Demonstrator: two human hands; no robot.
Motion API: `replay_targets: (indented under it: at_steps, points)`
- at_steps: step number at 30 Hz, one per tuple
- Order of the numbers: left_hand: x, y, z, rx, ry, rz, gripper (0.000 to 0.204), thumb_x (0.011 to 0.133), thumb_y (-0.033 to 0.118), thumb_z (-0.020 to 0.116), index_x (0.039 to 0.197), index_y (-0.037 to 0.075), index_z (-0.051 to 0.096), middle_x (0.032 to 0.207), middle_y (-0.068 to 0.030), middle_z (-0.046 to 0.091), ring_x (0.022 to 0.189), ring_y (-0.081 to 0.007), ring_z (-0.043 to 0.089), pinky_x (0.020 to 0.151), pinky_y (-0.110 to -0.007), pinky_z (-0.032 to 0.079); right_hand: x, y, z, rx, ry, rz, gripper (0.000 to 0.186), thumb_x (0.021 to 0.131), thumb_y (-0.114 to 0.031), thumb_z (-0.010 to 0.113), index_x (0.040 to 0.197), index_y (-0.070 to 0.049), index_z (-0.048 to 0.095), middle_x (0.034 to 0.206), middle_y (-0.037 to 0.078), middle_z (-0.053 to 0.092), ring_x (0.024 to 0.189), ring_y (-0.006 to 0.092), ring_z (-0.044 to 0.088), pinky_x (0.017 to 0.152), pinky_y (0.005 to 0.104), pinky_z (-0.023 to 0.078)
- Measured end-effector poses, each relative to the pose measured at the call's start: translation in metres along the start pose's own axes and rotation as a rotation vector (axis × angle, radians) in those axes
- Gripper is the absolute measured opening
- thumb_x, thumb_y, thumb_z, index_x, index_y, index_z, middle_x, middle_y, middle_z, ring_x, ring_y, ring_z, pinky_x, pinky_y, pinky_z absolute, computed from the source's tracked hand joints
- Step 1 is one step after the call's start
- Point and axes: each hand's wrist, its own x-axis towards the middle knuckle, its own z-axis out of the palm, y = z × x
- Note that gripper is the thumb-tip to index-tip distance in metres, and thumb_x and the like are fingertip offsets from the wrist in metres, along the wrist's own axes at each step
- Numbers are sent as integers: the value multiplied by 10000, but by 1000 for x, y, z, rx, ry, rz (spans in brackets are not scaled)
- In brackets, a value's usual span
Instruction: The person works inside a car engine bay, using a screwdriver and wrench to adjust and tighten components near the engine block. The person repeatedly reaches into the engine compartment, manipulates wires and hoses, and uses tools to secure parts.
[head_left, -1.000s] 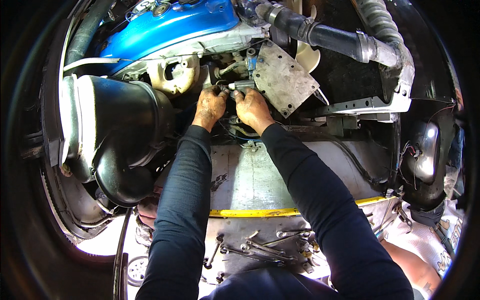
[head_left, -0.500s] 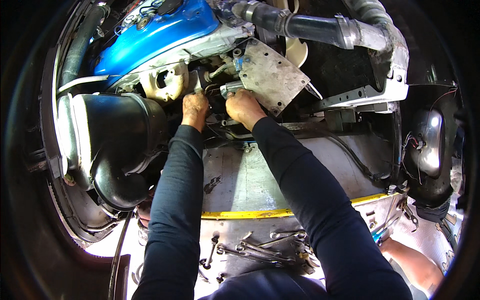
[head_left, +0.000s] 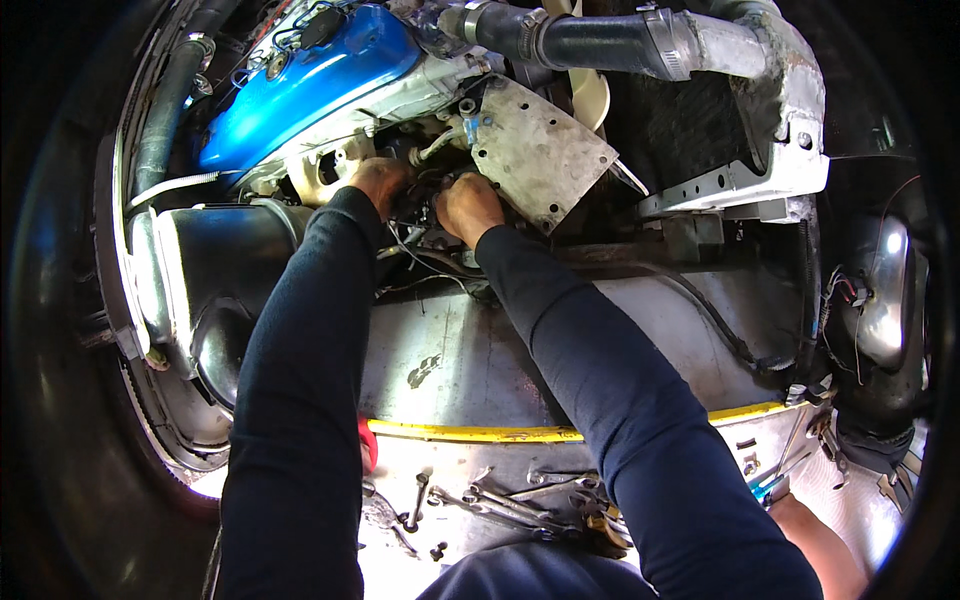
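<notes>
Both arms stretch forward in dark sleeves into an engine bay. My left hand [head_left: 380, 185] is bent down beside the pale cast metal part [head_left: 318, 178] under the blue engine cover [head_left: 310, 95]; its fingertips are hidden among the engine parts. Just to the right, my right hand [head_left: 468, 208] has its fingers curled in at the left edge of a grey flat metal plate [head_left: 540, 150] with holes. What it grips is out of sight. Between the hands lie dark engine parts, and thin wires [head_left: 425, 262] hang below them.
A black hose with clamps [head_left: 600, 45] crosses the top. At left sits a black canister [head_left: 230, 245]. A yellow-edged panel [head_left: 480, 433] spans the front, with several wrenches [head_left: 510, 508] on the ledge below. Another person's arm [head_left: 815, 540] reaches in at lower right beside a blue-handled tool [head_left: 768, 490].
My left hand has moved slightly left and turned inward. My right hand has shifted a little down and left, and the grey cylindrical part at its fingers no longer shows. Loose wires now show below.
</notes>
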Motion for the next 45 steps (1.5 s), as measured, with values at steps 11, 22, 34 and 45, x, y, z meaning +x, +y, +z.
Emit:
replay_targets:
  at_steps: [11,22,34,45]
  points:
    - [-29,9,-3,-154,53,60,403,773,177,743,1165,107,679,1136,-145,684,1038,-351,657,904,-402,531,-13,-2,-44,-227,-376,-217,206,892,-92,571,959,-63,763,1015,142,746,936,300,720,821,386,557]
    - [-16,-2,27,-264,372,217,351,750,129,709,1090,46,691,1043,-202,690,1027,-372,652,880,-397,533,-10,-1,-20,113,-213,79,212,890,-131,622,1002,17,725,1029,166,729,1002,326,700,846,375,561]
    - [9,-13,-18,186,160,247,286,646,103,715,928,58,698,949,-188,698,979,-357,672,833,-393,551,22,-4,37,307,130,292,299,985,-269,516,955,-60,728,901,157,720,853,352,682,771,458,510]
    - [6,-11,-21,-81,272,320,355,686,134,727,1034,83,681,979,-186,685,978,-378,647,860,-410,531,38,-3,9,-401,-135,-227,218,920,-179,562,952,-125,770,1022,81,748,937,245,722,735,420,524]
